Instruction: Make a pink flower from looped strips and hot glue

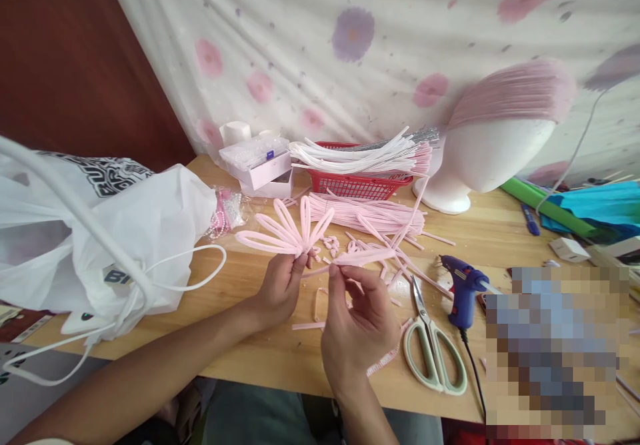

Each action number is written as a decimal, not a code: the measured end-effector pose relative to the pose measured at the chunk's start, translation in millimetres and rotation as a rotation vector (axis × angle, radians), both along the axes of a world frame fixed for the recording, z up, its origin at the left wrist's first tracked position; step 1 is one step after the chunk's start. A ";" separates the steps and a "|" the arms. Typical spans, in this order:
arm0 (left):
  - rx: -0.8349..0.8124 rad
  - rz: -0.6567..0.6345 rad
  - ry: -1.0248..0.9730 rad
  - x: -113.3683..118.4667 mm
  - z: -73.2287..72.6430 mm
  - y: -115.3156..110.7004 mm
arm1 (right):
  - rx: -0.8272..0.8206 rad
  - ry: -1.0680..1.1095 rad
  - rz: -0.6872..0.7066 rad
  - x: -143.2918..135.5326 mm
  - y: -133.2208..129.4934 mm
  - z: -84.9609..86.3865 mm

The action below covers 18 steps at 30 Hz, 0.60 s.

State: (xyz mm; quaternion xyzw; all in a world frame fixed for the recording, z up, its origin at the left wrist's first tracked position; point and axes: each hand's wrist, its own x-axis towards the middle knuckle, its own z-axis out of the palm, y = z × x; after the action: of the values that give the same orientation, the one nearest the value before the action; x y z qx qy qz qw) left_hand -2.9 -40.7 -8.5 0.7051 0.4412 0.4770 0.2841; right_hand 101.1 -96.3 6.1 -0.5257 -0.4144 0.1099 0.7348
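My left hand (pixel 283 285) pinches the base of a pink looped flower shape (pixel 287 232), whose several long loops fan upward and to the left. Close by on the right, my right hand (pixel 357 312) holds a pink pipe-cleaner piece (pixel 365 256) between thumb and forefinger, pointing right. Short pink curled pieces (pixel 330 245) lie on the wooden table (pixel 240 358) just behind the hands. A bundle of pink pipe cleaners (pixel 365 214) rests farther back. Green-handled scissors (pixel 430 352) lie open to the right of my right hand.
A red basket (pixel 350 184) of white, silver and pink stems stands at the back, beside small boxes (pixel 265 172). Right of it is a white mannequin head (pixel 480 152). A blue glue gun (pixel 463 292) lies at right. A white bag (pixel 150 232) and cable (pixel 200 285) occupy the left.
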 end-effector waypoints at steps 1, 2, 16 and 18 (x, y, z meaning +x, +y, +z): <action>0.022 0.014 0.004 -0.3 -0.5 0.5 | -0.042 -0.042 -0.016 8.6 -5.7 2.1; 0.039 0.021 0.003 -0.6 -1.3 1.1 | -0.092 -0.089 -0.044 18.3 -11.2 4.0; 0.045 0.015 -0.061 -1.0 -9.1 5.3 | -0.653 -0.472 -0.024 84.2 0.7 -24.3; 0.036 0.008 -0.066 -1.1 -9.7 5.7 | -0.657 -0.453 -0.003 83.3 1.7 -25.3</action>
State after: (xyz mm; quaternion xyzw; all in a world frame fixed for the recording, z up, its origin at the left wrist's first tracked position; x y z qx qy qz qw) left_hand -4.0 -35.1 -18.2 0.6921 0.4260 0.5089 0.2838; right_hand 184.4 -94.6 -19.3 -0.7444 -0.5079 0.1167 0.4175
